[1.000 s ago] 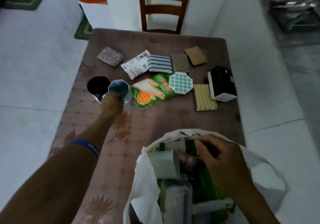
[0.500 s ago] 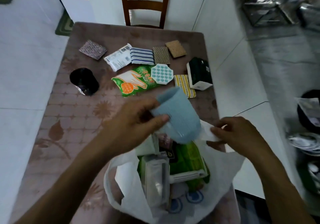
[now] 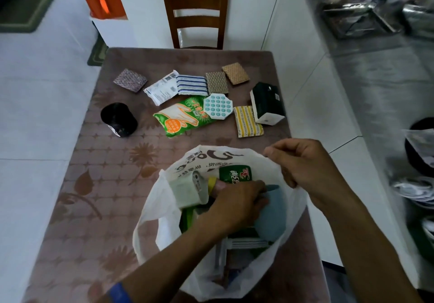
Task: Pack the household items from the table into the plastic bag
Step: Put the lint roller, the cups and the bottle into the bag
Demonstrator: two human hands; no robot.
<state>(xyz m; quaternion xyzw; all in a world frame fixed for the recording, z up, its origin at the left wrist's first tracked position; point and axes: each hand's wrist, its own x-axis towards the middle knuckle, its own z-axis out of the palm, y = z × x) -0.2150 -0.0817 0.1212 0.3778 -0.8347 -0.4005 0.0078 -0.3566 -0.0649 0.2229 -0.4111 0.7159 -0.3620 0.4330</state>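
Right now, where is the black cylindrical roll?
In the head view, the black cylindrical roll lies on the left part of the brown patterned table, apart from the other items; its nearest neighbour is the green glove packet to its right.

Left hand (image 3: pixel 237 205): reached forward and down from lower left, palm down, fingers curled shut around the blue cup (image 3: pixel 272 213), thumb side toward the body. Left forearm bare, running diagonally up from the bottom edge; blue wristband (image 3: pixel 119 293) seen low on that arm. Right hand (image 3: pixel 303 164): raised above the left, knuckles up, thumb and fingers pinched closed on the rim of the white plastic bag (image 3: pixel 294 211). Right forearm bare, entering from lower right. Hands close together, not touching.
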